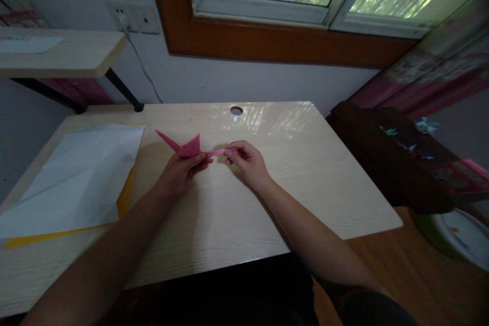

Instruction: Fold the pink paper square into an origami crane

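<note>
A pink folded-paper crane [190,147] is held above the middle of the desk, with one narrow point sticking out to the upper left and another running to the right. My left hand [182,169] is closed on its body, thumb on the near side. My right hand [246,160] pinches the end of the right-hand point between thumb and fingers, which cover its tip. A short stretch of that pink strip shows between the two hands.
Large white paper [87,168] lies over a yellow sheet [125,196] on the left of the desk [305,178]. A raised shelf [95,56] stands at the back left. The desk has a round cable hole [236,110]. Dark brown furniture [367,137] holds small folded pieces at the right.
</note>
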